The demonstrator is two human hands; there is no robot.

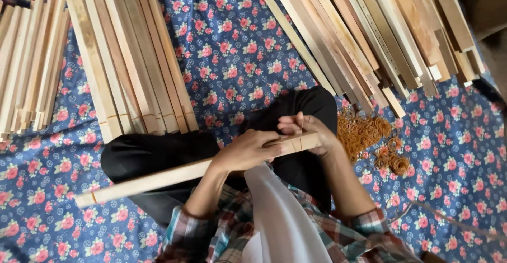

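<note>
Left hand (245, 151) grips bundle of pale wooden slats (174, 176); right hand (309, 131) pinches tan rubber band (301, 136) at bundle end, mid-wrap; next loop needs stretch.

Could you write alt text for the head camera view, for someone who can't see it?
Seen from above, a seated person holds a bundle of wooden slats across their lap, left hand gripping it, right hand at its end by a rubber band. Slat stacks and loose rubber bands lie on a blue floral cloth.
</note>
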